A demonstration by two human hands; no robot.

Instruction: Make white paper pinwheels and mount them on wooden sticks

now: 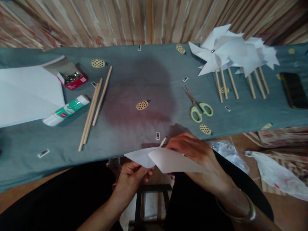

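Observation:
A white paper pinwheel (174,161) is held at the table's near edge, its folded blades seen almost edge-on. My left hand (131,176) pinches it from below at the left, fingertips partly under the paper. My right hand (192,149) grips it from behind and the right, with the fingers curled and partly hidden. The tip of a wooden stick (163,141) sticks out behind the pinwheel, close to my right fingertips; whether the two are joined cannot be seen.
Green-handled scissors (198,107) lie ahead. Finished pinwheels (223,48) with sticks are at the back right, near a dark phone (294,89). At left lie three wooden sticks (102,96), a glue stick (67,110), a red box of metal pins (73,80) and white paper (29,93).

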